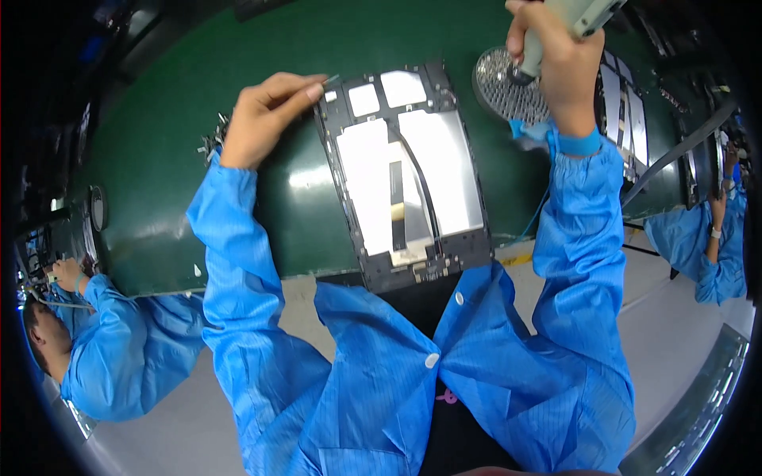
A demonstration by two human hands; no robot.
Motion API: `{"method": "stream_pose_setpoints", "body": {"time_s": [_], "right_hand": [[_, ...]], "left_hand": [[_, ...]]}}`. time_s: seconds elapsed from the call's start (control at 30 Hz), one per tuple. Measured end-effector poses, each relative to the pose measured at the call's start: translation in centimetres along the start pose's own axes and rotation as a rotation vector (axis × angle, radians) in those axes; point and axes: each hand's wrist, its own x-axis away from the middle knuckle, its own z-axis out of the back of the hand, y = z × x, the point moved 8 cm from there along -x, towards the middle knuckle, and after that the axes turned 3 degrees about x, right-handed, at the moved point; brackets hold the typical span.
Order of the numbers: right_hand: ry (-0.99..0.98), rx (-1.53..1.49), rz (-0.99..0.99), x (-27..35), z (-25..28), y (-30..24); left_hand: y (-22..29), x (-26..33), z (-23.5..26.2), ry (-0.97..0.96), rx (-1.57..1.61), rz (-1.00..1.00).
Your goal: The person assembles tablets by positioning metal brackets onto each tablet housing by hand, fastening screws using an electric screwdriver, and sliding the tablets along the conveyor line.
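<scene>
An opened tablet-like device with a black frame and silver-white panels lies before me on the green table. My left hand is at its far left corner, thumb and forefinger pinched together. A thin teal sliver shows at those fingertips, too small to name. To the right, my right hand grips a pale grey-green electric screwdriver. Its dark nose is over a round screw tray filled with small shiny pieces. A blue wrist strap circles my right wrist.
More opened devices lie to the right, beside a grey curved band. Small dark parts sit behind my left wrist. Co-workers in blue work at the far left and far right. The table's near edge runs before me.
</scene>
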Motion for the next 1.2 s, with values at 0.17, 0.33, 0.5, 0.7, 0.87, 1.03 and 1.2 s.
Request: {"method": "stream_pose_setpoints", "body": {"time_s": [0.17, 0.33, 0.5, 0.7, 0.87, 1.03, 1.2], "right_hand": [[-0.034, 0.094, -0.03, 0.8, 0.1, 0.2], [0.001, 0.062, -0.085, 0.4, 1.2, 0.0], [0.184, 0.012, 0.023, -1.7, 5.0, -0.3], [0.369, -0.141, 0.019, -2.7, 7.8, -0.1], [0.182, 0.011, -0.107, -1.9, 5.1, 2.1], [0.035, -0.072, -0.141, -1.1, 1.3, 2.1], [-0.085, -0.116, -0.15, -0.1, -0.3, 3.3]], "left_hand": [[-0.9, 0.4, -0.6, 0.049, 0.044, 0.082], [0.0, 1.4, -0.7, 0.073, 0.048, -0.033], [-0.8, 0.5, -0.5, 0.063, 0.119, 0.059], [-0.3, -0.5, -0.2, 0.023, 0.085, 0.027], [-0.7, -0.6, -0.5, -0.013, 0.128, 0.056], [-0.2, 0.1, -0.6, -0.023, 0.097, 0.05], [-1.3, 0.1, -0.6, 0.056, 0.21, 0.134]]}}
